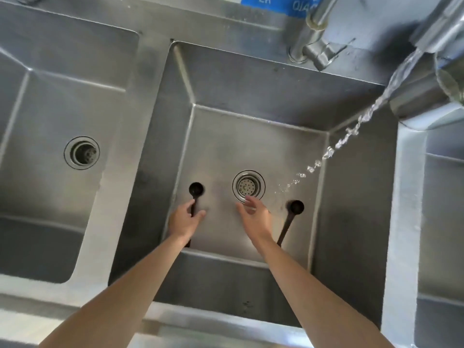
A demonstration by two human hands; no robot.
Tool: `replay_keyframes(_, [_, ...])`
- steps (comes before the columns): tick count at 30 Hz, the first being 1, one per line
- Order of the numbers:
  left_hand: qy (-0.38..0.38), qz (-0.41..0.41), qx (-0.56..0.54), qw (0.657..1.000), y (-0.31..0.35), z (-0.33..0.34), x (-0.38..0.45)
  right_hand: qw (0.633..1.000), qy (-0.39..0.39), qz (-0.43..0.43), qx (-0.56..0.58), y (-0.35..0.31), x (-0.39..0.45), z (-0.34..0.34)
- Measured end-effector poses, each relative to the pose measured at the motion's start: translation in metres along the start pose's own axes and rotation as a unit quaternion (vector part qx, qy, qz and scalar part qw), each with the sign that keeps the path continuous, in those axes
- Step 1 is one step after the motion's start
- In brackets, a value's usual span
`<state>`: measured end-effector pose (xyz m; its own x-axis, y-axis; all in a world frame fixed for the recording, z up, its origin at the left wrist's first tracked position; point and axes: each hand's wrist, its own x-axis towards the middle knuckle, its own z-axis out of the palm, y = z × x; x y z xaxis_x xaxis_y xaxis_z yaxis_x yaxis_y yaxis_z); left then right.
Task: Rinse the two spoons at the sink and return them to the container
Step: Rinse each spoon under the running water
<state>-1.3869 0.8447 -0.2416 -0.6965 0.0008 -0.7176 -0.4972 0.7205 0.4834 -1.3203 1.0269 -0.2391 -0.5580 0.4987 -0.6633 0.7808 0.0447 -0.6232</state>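
Two dark long-handled spoons lie on the floor of the middle steel sink basin (251, 136). The left spoon (196, 189) has its bowl to the left of the drain (248, 185). My left hand (184, 219) hovers over its handle, thumb and fingers spread on either side, with no clear grip. The right spoon (296, 207) lies right of the drain, its handle running back toward the front wall. My right hand (256, 217) is between the drain and that spoon, fingers relaxed and holding nothing. No container is in view.
A tap (426, 33) at the upper right pours a water stream (351, 131) that lands just right of the drain. A second tap (313, 49) stands behind the basin. Another basin with its own drain (81, 152) is on the left, a third on the right (442, 222).
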Motion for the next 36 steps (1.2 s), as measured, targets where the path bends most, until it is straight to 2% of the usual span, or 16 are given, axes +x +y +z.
replay_keyframes(5, [0.003, -0.029, -0.036, 0.999, -0.03, -0.003, 0.02, 0.997, -0.062, -0.016, -0.039, -0.007, 0.007, 0.07])
replay_keyframes(10, [0.022, -0.05, -0.056, 0.997, -0.049, 0.005, 0.04, 0.996, -0.08, 0.006, -0.046, -0.002, 0.017, 0.12])
replay_keyframes(18, [0.003, -0.038, -0.088, 0.995, -0.048, 0.01, 0.048, 0.996, -0.083, 0.033, -0.012, -0.001, 0.022, 0.137])
replay_keyframes(21, [-0.01, -0.035, -0.114, 0.993, -0.042, 0.009, 0.046, 0.996, -0.072, 0.045, 0.017, -0.006, 0.022, 0.126])
replay_keyframes(26, [-0.075, 0.008, -0.142, 0.987, -0.009, 0.005, 0.031, 0.993, -0.055, 0.068, 0.08, -0.02, 0.01, 0.08])
replay_keyframes(32, [-0.147, 0.042, -0.2, 0.968, 0.066, 0.018, -0.015, 0.983, 0.016, 0.076, 0.164, -0.045, -0.013, -0.009])
replay_keyframes(36, [-0.193, 0.064, -0.22, 0.954, 0.119, 0.027, -0.05, 0.968, 0.034, 0.076, 0.236, -0.067, -0.033, -0.07])
